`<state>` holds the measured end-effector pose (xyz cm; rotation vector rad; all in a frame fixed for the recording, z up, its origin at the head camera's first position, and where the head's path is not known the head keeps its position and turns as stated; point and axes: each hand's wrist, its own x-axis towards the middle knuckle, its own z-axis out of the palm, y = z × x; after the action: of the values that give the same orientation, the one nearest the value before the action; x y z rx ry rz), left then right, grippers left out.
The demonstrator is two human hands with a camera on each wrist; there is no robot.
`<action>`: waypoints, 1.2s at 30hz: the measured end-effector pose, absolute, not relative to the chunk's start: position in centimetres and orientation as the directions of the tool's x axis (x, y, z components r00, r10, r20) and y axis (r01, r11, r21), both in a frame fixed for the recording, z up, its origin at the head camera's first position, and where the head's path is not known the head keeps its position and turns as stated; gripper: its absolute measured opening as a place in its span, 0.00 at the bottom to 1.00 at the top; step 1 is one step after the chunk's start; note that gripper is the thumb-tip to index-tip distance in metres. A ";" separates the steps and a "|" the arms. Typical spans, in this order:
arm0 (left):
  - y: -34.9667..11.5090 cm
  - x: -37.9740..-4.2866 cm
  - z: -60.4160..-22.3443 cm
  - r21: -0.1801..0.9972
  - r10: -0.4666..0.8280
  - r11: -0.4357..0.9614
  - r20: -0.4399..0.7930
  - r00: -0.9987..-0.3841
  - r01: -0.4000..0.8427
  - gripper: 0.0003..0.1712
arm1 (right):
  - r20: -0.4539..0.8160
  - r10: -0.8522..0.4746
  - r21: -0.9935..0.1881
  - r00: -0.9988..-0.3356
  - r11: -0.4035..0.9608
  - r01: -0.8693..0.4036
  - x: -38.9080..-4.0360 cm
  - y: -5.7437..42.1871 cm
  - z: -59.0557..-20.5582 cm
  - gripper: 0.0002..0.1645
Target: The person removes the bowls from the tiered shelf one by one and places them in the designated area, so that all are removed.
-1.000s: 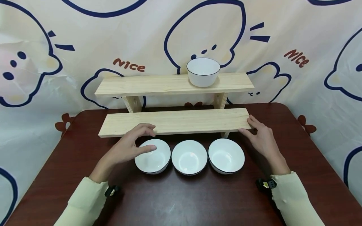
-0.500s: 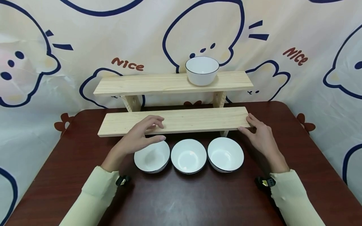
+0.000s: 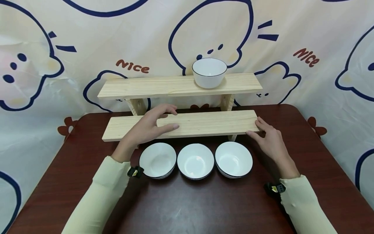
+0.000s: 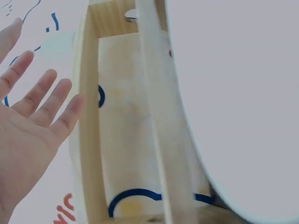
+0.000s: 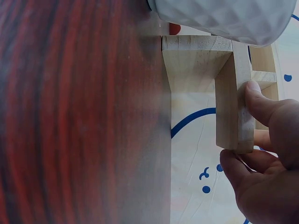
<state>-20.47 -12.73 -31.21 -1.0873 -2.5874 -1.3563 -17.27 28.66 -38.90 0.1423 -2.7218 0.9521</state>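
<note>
My left hand (image 3: pixel 149 126) hovers above the left half of a two-tier wooden shelf's lower board (image 3: pixel 204 123). Its fingers are spread and hold nothing in the left wrist view. At the board's right end, my right hand (image 3: pixel 271 143) grips the corner; the right wrist view shows the thumb (image 5: pixel 254 88) on the front edge and fingers around the end. One white bowl (image 3: pixel 209 81) with a dark rim sits right of centre on the upper board (image 3: pixel 152 87). In front of the shelf, a left bowl (image 3: pixel 157 161), a middle bowl (image 3: pixel 195 162) and a right bowl (image 3: pixel 233 160) stand in a row.
The shelf stands at the back of a dark red-brown table (image 3: pixel 181 208), close to a cartoon-printed cloth (image 3: pixel 96 39). Wooden side supports (image 3: pixel 226 102) join the two boards. A bowl's textured outside (image 5: pixel 233 18) fills the top of the right wrist view.
My left hand has moved from over the left bowl, up and forward to above the lower board. The right hand stays on the board's end, and the bowls have not moved.
</note>
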 end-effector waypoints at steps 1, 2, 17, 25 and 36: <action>-12.5 -20.6 -31.0 0.706 0.569 0.373 0.338 -0.749 0.602 0.19 | 0.270 -0.008 -0.599 -0.963 0.782 -0.175 -17.3 28.7 -38.9 0.41; -12.3 -20.8 -30.8 0.698 0.570 0.368 0.353 -0.742 0.615 0.19 | 0.271 -0.008 -0.598 -0.963 0.782 -0.175 -17.3 28.7 -38.9 0.41; -9.1 -22.6 -28.4 0.670 0.555 0.318 0.441 -0.705 0.671 0.20 | 0.270 -0.009 -0.600 -0.963 0.781 -0.175 -17.4 28.7 -38.8 0.42; -7.4 -23.7 -27.1 0.711 0.531 0.297 0.431 -0.730 0.637 0.19 | 0.261 -0.003 -0.597 -0.965 0.785 -0.164 -17.3 28.7 -38.9 0.41; -5.4 -26.1 -26.5 0.757 0.385 0.335 0.434 -0.815 0.561 0.23 | 0.265 -0.002 -0.596 -0.964 0.786 -0.165 -17.3 28.7 -39.0 0.41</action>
<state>-26.07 -5.36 -26.47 -0.8665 -2.4174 -1.4808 -17.30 28.73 -39.00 0.1302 -2.7278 0.9436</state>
